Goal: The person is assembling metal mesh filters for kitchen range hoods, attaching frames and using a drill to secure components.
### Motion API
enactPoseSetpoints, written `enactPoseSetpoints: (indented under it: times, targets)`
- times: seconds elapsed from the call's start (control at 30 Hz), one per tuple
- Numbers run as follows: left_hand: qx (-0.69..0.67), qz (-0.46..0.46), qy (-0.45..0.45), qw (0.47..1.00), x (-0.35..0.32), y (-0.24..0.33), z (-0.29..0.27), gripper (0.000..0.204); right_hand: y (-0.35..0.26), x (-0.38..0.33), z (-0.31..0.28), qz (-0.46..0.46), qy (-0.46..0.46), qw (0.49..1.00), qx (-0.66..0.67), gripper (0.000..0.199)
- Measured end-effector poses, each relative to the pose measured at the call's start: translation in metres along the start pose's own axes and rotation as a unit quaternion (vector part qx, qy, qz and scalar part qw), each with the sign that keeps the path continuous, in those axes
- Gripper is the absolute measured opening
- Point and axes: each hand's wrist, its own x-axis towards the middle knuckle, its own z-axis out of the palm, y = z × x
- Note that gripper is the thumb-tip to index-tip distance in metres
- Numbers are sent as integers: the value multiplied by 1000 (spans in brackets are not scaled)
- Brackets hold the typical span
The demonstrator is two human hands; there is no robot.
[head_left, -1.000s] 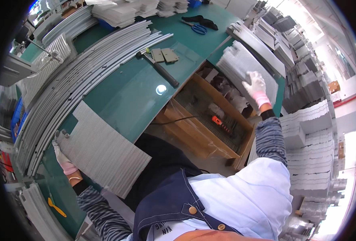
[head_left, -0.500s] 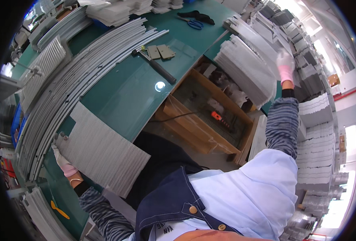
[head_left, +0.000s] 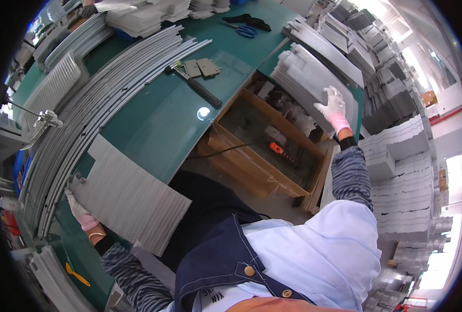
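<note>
A: What has changed, biggest thing first?

B: The right arm. Half a second ago it stretched high toward the upper right of the frame; now the right hand (head_left: 333, 107) has come back down onto the stack of grey mesh sheets (head_left: 314, 86) right of centre, fingers spread flat on the top sheet's near edge. I'd judge it is about to draw one off, though nothing is lifted yet.

A: And the other side?

B: Unchanged. The left hand (head_left: 79, 208) still grips the far left corner of the mesh panel (head_left: 129, 195) at lower left, fingers curled over its edge. The panel lies flat, its lower end overhanging the table edge above the person's lap.

A: The surface?

B: A long green worktable (head_left: 153, 119). Bundled grey metal strips (head_left: 111, 88) sweep across its upper left; a black-handled hammer (head_left: 194, 86) lies at centre top beside two small flat plates (head_left: 202, 67). Blue-handled scissors (head_left: 246, 31) sit at the top edge.

A: Below?

B: An open wooden crate (head_left: 262, 151) with an orange tool inside. More grey stacks (head_left: 402, 156) fill the right side.
</note>
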Motion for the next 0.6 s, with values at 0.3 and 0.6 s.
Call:
enactPoseSetpoints:
  times: [0.3,0.6]
  targets:
    - [76,12,80,994,3,5,-9,48,40,36,-16,21,-211,974,75,110]
    - [109,41,2,993,2,4,-2,45,43,24,-5,12,-113,993,37,108]
